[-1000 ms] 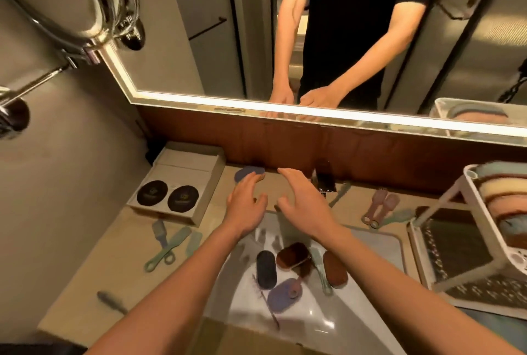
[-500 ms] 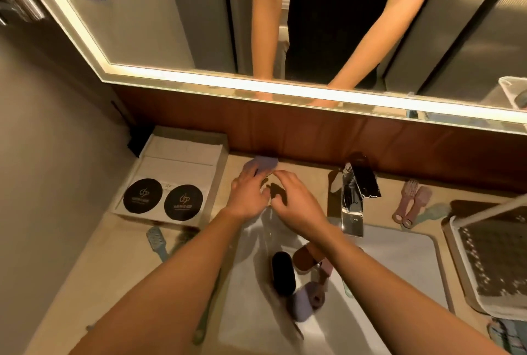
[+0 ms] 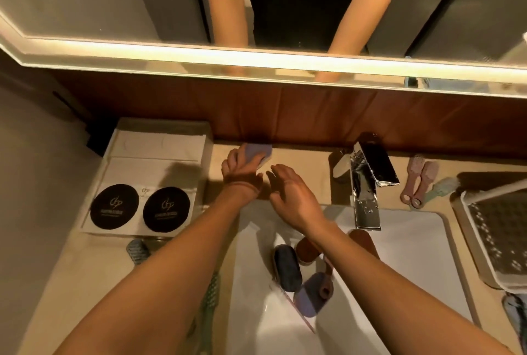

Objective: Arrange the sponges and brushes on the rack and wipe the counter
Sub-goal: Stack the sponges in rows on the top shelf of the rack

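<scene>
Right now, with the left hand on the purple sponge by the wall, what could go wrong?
1. The left hand grips the sponge at one end only; it may slip and fall into the sink.
2. The faucet stands between the sponge and the rack; in carrying it across, an arm might knock the faucet.

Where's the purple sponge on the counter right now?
In the head view, the purple sponge sits at the back of the counter against the backsplash, between the white box and the faucet, held by the left hand.
</scene>
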`<state>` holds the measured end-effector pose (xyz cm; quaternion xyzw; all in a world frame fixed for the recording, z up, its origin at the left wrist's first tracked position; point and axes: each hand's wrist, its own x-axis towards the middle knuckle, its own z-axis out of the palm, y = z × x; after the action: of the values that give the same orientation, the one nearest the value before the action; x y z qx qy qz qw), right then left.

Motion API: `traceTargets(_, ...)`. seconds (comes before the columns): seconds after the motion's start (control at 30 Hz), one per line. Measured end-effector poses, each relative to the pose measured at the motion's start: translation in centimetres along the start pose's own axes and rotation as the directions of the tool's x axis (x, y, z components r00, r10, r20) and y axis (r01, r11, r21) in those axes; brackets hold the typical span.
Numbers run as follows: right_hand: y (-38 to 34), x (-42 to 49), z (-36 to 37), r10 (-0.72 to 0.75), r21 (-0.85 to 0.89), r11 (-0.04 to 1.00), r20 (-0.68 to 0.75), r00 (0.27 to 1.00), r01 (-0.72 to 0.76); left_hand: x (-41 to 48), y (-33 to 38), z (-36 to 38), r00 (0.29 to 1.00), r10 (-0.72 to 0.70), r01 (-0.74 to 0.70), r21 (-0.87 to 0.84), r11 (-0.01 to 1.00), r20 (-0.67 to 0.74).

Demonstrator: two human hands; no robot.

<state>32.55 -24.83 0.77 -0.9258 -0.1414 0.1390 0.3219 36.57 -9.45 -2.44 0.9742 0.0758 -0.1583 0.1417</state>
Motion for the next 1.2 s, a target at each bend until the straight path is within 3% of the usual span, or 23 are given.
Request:
traceTargets(0.1,0.3,-0.9,0.6,-0.036,0.013,0.999,-0.073,0.997,0.037,-0.1,0.9,0.6,0.994,-0.02,0.027,0.066,0.997,-0.11)
traceTargets(0.2,1.1,-2.7,1.4,-0.081,-0.021,0.997,-0.103,0.991,0.08,-1.0,1.3,1.2,0.994,-0.041,0.047,0.062,0.997,-0.098)
traceTargets(0.33,2.0,-5.7,2.2,-0.073,-0.054,0.996,-0.113,0.991,0.067,-5.8,1.2,2.8,0.989,0.059,-0.089,-0.23,0.969,-0.136)
traceTargets(0.4,2.6,-6.8,3.0,-0.065,-0.069,0.996,-0.137,0.988,0.056,-8.3,1.0,4.1,0.978,0.037,-0.099,-0.298,0.949,-0.207)
traceTargets(0.53,4.1,-8.8,4.9,0.004,-0.042,0.999,-0.12,0.993,-0.009,-12.3,0.6,6.5,0.934,0.141,-0.27,-0.39,0.881,-0.329)
traceTargets(0.73,6.4,-10.8,7.6,0.088,-0.094,0.992,0.045,0.995,-0.083,-15.8,0.3,11.0,0.988,0.13,-0.152,-0.469,0.87,-0.081)
traceTargets(0.9,8.5,-11.8,10.1,0.24,-0.157,0.965,0.198,0.951,-0.211,-16.2,0.2,12.6,0.995,0.105,-0.092,-0.456,0.885,0.002)
traceTargets(1.0,8.6,-12.0,11.3,0.289,-0.153,0.951,0.121,0.95,-0.27,-16.1,0.4,12.6,0.996,0.067,-0.038,-0.438,0.898,0.052)
traceTargets(1.1,8.8,-12.1,12.3,0.338,-0.277,0.911,0.076,0.938,-0.306,-16.1,0.4,12.7,0.997,0.062,-0.031,-0.478,0.878,0.048)
traceTargets(1.2,8.7,-11.7,13.1,0.449,-0.199,0.882,0.084,0.889,-0.427,-16.4,0.5,12.8,0.997,0.058,-0.025,-0.453,0.891,0.058)
